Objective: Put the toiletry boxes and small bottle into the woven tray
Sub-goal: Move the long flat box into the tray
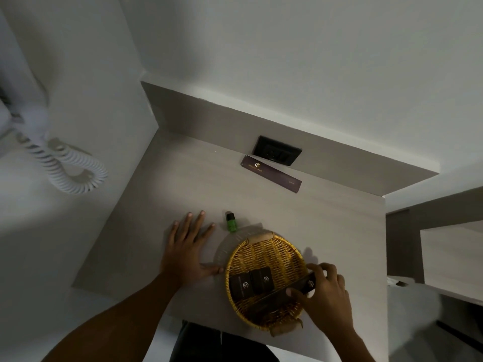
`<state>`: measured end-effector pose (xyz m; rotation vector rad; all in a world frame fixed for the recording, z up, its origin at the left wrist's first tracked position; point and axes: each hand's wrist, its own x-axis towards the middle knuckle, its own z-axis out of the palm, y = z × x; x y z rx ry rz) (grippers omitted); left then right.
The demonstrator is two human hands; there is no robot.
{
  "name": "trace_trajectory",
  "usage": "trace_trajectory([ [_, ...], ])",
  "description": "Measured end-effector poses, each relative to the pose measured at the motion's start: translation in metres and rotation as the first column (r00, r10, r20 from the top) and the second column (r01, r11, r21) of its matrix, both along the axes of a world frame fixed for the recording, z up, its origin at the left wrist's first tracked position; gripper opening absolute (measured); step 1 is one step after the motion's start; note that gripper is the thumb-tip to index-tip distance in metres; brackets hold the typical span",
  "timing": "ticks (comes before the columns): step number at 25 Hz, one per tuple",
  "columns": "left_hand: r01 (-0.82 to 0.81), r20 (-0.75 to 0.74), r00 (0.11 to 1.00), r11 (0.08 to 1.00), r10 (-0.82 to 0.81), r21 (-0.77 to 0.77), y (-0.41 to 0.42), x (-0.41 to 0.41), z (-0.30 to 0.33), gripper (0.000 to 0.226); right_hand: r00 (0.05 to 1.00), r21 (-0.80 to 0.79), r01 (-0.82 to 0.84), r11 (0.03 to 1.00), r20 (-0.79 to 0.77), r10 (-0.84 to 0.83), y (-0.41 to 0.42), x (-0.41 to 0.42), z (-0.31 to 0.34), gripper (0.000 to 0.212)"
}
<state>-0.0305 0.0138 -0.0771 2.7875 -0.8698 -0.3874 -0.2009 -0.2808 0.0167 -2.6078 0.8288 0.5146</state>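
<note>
The person's right hand (320, 286) is pinching a long dark box (285, 293) and laying it across the woven tray (264, 257), next to two small dark boxes (252, 283) already inside. The left hand (187, 246) is flat and spread on the table (326, 226), holding nothing, thumb just beside the tray rim. The small green bottle (231, 221) stands outside, near those fingers, and another long box (271, 173) is well apart by the wall socket (277, 150). Risk-wise, the long box looks nearly tray-width, so it could perch on the rim and slide off. A careless reach could also tip the bottle.
</note>
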Motion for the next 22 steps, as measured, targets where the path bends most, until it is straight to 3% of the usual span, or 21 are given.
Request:
trace_trajectory([
  [4, 0.002, -0.004, 1.0, 1.0, -0.002, -0.022, 0.0, 0.0, -0.003, 0.118, 1.0, -0.063, 0.021, 0.998, -0.009, -0.022, -0.006, 0.005, 0.004, 0.082],
  [7, 0.004, -0.016, 1.0, 0.998, -0.005, -0.062, 0.0, 0.002, -0.007, 0.117, 0.989, -0.072, 0.045, 0.996, 0.147, -0.034, -0.03, 0.04, 0.007, 0.069],
  [10, 0.005, -0.021, 1.0, 0.997, -0.006, -0.071, -0.001, 0.002, -0.01, 0.116, 0.956, -0.061, -0.071, 0.996, 0.281, 0.085, -0.052, 0.112, 0.0, 0.059],
  [15, -0.02, -0.065, 0.998, 0.999, 0.018, -0.029, -0.003, 0.004, -0.009, 0.12, 0.944, -0.053, -0.242, 0.969, 0.219, 0.247, -0.075, 0.205, -0.034, 0.058],
  [18, -0.027, -0.055, 0.998, 0.999, 0.026, -0.019, -0.002, 0.005, -0.009, 0.12, 0.93, -0.107, -0.277, 0.955, 0.222, 0.294, -0.079, 0.206, -0.047, 0.037],
  [22, -0.012, -0.033, 0.999, 0.999, 0.011, -0.032, -0.001, 0.003, -0.007, 0.12, 0.94, -0.121, -0.288, 0.95, 0.156, 0.305, -0.087, 0.172, -0.045, 0.05],
])
